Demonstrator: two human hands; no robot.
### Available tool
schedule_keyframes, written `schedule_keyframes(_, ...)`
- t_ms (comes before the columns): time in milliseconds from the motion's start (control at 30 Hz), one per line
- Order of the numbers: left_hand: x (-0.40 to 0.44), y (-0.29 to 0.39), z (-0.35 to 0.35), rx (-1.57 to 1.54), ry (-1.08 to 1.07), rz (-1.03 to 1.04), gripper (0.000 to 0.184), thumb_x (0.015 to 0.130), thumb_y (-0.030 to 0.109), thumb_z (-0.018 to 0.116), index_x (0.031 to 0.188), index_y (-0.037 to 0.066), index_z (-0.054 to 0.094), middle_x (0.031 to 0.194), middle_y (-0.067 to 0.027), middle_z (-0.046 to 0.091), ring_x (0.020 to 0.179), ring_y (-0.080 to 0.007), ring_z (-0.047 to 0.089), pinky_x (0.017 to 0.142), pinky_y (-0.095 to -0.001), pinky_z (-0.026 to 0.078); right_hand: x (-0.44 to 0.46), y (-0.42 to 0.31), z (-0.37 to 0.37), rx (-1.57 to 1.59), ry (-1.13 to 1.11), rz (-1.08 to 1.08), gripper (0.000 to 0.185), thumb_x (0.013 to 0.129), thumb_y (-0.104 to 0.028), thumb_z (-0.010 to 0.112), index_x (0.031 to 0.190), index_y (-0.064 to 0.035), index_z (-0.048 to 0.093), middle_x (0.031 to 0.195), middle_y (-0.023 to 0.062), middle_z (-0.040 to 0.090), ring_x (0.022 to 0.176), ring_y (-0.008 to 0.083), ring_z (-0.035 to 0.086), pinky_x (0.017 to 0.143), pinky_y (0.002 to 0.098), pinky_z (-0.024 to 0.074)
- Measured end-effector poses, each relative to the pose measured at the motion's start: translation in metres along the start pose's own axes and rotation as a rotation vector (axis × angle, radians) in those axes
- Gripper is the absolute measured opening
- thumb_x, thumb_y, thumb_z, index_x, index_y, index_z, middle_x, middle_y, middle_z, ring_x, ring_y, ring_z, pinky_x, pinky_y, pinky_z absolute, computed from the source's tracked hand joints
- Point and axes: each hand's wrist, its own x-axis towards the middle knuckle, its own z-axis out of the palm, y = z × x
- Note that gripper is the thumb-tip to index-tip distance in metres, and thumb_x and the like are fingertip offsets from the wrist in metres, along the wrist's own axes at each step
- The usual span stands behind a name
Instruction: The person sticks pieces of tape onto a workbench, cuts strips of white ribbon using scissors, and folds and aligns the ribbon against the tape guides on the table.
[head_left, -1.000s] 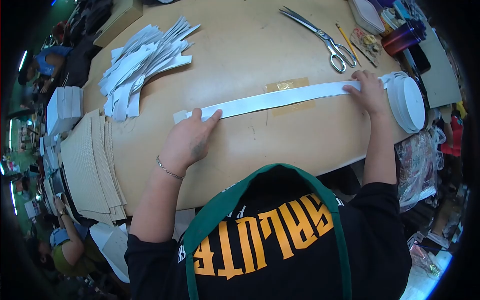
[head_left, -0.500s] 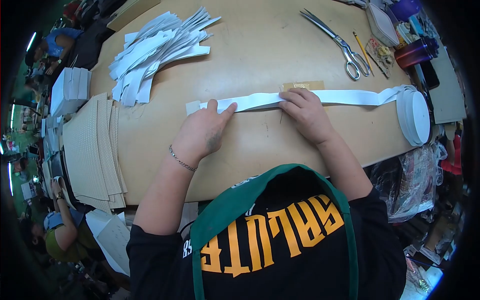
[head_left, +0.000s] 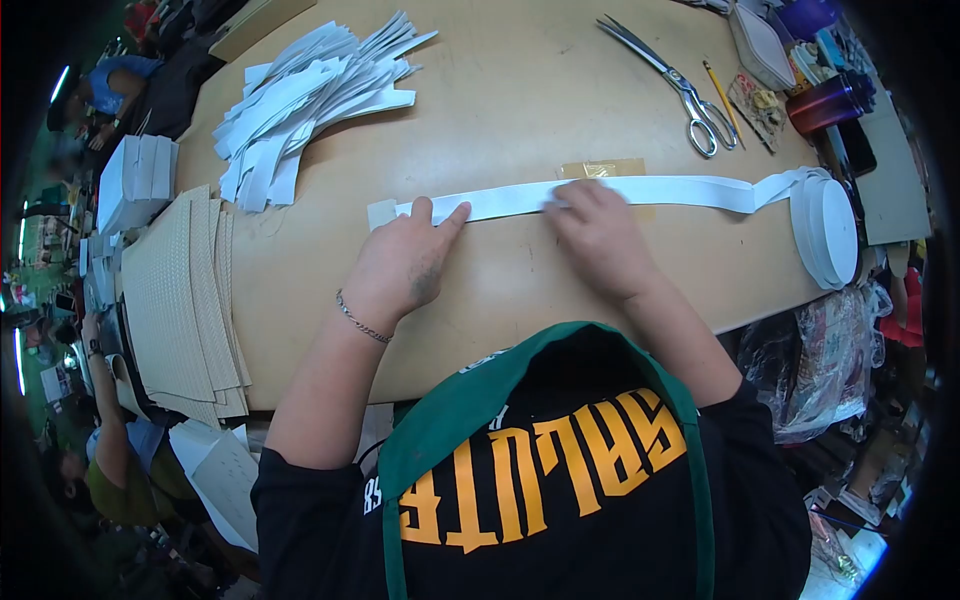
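Note:
A long white strip (head_left: 510,200) runs across the table from a pale piece of tape (head_left: 382,213) at its left end to a white roll (head_left: 828,228) on the right. Near the left end, my left hand (head_left: 405,262) presses on the strip with thumb and index finger spread. My right hand (head_left: 602,240) is over the strip's middle, its fingers curled and smeared by motion, so their grip cannot be made out. Just behind it, a piece of brown tape (head_left: 605,169) is stuck to the table. The strip lies nearly flat between my hands and twists close to the roll.
A heap of cut white strips (head_left: 310,115) lies at the back left. Beige sheets (head_left: 180,300) are stacked at the left edge. Scissors (head_left: 685,95), a pencil (head_left: 722,98) and a dark tumbler (head_left: 832,102) are at the back right. Co-workers sit beyond the left side.
My right hand has shifted slightly left along the strip and is now blurred. The strip between my hands lies straighter and flatter. My left hand has kept its place on the strip.

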Motion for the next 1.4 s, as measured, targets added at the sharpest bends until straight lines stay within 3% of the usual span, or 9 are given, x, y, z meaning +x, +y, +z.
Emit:
schedule_keyframes(67,0.0,0.001,-0.001,0.015,0.0,-0.003,0.066,0.071,0.001,0.055,0.134,0.016,0.042,0.099,-0.0209,0.051,0.071,-0.0327,0.061,0.063,-0.0392,0.051,0.01,-0.025,0.013,0.026,-0.037,-0.137,0.028,0.079,-0.014,0.054,0.101,0.0001,0.06,0.113,0.0146,0.055,0.111,0.0301,0.05,0.092,0.0407,0.0407)
schedule_keyframes(267,0.0,-0.001,0.001,0.02,0.008,0.012,0.067,0.071,0.0,0.054,0.134,0.018,0.041,0.099,-0.02,0.051,0.07,-0.034,0.061,0.062,-0.0399,0.051,0.004,-0.05,0.025,0.057,-0.119,0.002,0.048,0.087,-0.031,0.052,0.117,0.0069,0.052,0.128,0.0189,0.046,0.123,0.0331,0.04,0.099,0.0462,0.034)
schedule_keyframes(467,0.001,0.001,-0.003,0.033,-0.024,-0.003,0.067,0.071,0.001,0.054,0.135,0.018,0.04,0.1,-0.0197,0.05,0.072,-0.0339,0.061,0.063,-0.0399,0.051,-0.02,-0.034,0.005,0.002,-0.262,0.188,0.067,0.088,-0.047,0.047,0.132,0.0013,0.039,0.142,0.016,0.032,0.134,0.0296,0.026,0.106,0.0517,0.0231)
schedule_keyframes(667,0.001,0.003,-0.006,0.029,-0.057,-0.012,0.068,0.071,0.001,0.054,0.135,0.017,0.04,0.1,-0.0201,0.05,0.073,-0.0338,0.061,0.063,-0.0399,0.051,-0.032,-0.015,-0.003,-0.075,-0.345,0.284,0.077,0.084,-0.061,0.042,0.14,-0.0095,0.031,0.147,0.0073,0.027,0.138,0.0228,0.018,0.108,0.0551,0.0138)
schedule_keyframes(867,0.001,0.001,-0.005,0.052,-0.053,0.002,0.068,0.07,0.002,0.055,0.135,0.017,0.039,0.1,-0.02,0.05,0.072,-0.0339,0.061,0.063,-0.0398,0.052,-0.031,-0.009,-0.007,-0.137,-0.349,0.291,0.077,0.082,-0.063,0.042,0.138,-0.0097,0.035,0.147,0.0067,0.027,0.139,0.026,0.015,0.108,0.0585,0.0115)
schedule_keyframes(1067,0.001,0.001,-0.004,0.045,-0.054,0.002,0.068,0.071,0.002,0.055,0.135,0.017,0.039,0.101,-0.0202,0.05,0.073,-0.0338,0.061,0.064,-0.0395,0.052,-0.025,-0.018,-0.004,-0.178,-0.318,0.337,0.076,0.081,-0.062,0.045,0.136,-0.0108,0.039,0.145,0.007,0.029,0.135,0.0287,0.022,0.106,0.059,0.0155)
schedule_keyframes(1200,0.001,0.002,-0.005,0.038,-0.05,-0.009,0.068,0.071,0.001,0.055,0.135,0.017,0.04,0.102,-0.0201,0.05,0.073,-0.0335,0.061,0.064,-0.039,0.052,-0.025,-0.016,-0.005,-0.142,-0.302,0.33,0.072,0.083,-0.058,0.045,0.135,-0.0077,0.039,0.143,0.0115,0.031,0.134,0.0306,0.023,0.106,0.0586,0.0162)
schedule_keyframes(1300,0.0,0.009,-0.015,0.034,-0.1,-0.053,0.062,0.074,0.0,0.056,0.133,0.013,0.043,0.102,-0.0184,0.051,0.085,-0.0292,0.061,0.07,-0.0365,0.052,-0.024,-0.018,-0.006,-0.15,-0.306,0.339,0.073,0.083,-0.058,0.045,0.135,-0.0077,0.039,0.143,0.0114,0.031,0.134,0.0302,0.024,0.106,0.0584,0.0163)
schedule_keyframes(1400,0.0,0.008,-0.012,0.029,-0.082,-0.053,0.062,0.074,0.0,0.057,0.133,0.013,0.044,0.102,-0.0184,0.051,0.085,-0.0297,0.061,0.07,-0.0369,0.052,-0.016,-0.027,-0.009,-0.146,-0.306,0.331,0.074,0.083,-0.059,0.045,0.135,-0.0077,0.038,0.143,0.0108,0.031,0.134,0.0293,0.025,0.106,0.0583,0.0168)
